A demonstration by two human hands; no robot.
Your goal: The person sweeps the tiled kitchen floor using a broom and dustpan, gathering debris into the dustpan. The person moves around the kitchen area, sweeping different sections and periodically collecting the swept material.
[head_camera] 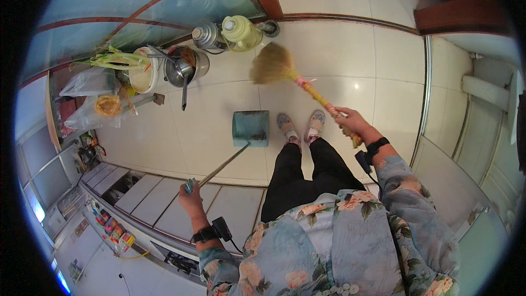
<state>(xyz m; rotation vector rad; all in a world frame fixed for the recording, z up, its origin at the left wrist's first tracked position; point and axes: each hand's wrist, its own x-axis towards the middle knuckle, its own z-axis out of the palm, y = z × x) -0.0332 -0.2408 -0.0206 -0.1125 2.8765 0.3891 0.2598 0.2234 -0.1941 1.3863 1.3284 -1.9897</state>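
In my right hand (352,122) is the yellow handle of a straw broom (271,63), wrapped in pink bands. The broom's head is blurred and sits close to the floor, a little in front of a yellow thermos flask. My left hand (191,198) grips the top of a long-handled dustpan (250,128). Its teal pan rests on the tiles just left of my feet (302,125), with dark marks or debris inside; which of these I cannot tell. Broom and dustpan are apart.
Along the glass partition stand the yellow thermos flask (242,35), a metal flask (207,38), a metal pot (187,65) holding utensils, and a white bucket (144,70) with green stalks. Plastic bags (96,102) hang over a low rack. Kitchen cabinets (164,201) line the left; a door track (349,24) crosses the floor.
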